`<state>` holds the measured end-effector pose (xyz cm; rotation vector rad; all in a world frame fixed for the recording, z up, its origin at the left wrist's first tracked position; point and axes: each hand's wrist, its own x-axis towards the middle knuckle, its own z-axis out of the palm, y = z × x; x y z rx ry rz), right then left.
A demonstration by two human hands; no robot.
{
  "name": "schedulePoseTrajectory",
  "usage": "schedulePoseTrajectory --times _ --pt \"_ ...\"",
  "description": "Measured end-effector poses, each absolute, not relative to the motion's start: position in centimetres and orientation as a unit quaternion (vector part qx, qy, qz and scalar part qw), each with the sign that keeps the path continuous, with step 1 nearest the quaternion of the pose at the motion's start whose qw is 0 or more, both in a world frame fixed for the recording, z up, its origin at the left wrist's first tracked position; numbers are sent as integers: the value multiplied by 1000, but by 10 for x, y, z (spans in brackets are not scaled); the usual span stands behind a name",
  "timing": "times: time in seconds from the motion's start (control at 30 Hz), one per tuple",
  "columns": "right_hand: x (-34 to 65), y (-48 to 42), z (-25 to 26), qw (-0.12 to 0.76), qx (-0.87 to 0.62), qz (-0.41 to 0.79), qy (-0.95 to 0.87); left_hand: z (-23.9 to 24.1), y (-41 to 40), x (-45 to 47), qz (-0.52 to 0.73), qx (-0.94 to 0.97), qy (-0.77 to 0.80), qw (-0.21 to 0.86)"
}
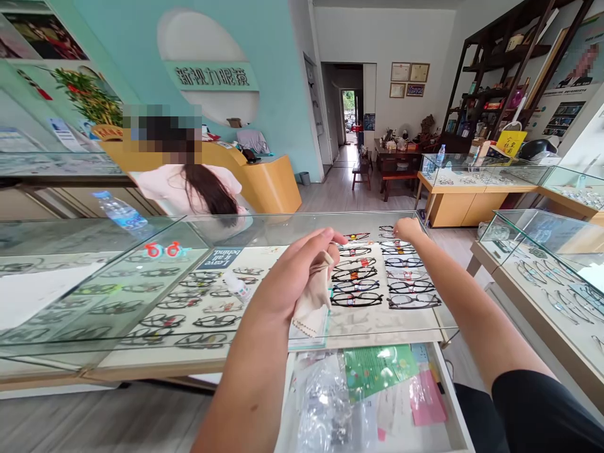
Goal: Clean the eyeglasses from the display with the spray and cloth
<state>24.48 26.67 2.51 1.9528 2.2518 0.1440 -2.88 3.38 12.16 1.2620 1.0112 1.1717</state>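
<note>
The upper part of the cloth (311, 305) is hidden within the left hand (302, 267), whose wrist also blocks part of the display behind it. The right hand's (409, 230) fingertips are too small to read; they perhaps touch a far pair of glasses (387, 231). The bottom edge cuts off the left forearm (250, 390) and the open drawer (455, 402). The seated person's (189, 182) head is pixelated. Print on the framed certificates (400, 71) is illegible.

Bright light, wide-angle edge distortion.
</note>
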Motion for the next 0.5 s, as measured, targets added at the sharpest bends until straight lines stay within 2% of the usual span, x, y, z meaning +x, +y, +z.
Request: schedulePoseTrajectory --times 0.5 --pt "244 273 25 54 633 62 770 122 32 -29 488 539 413 548"
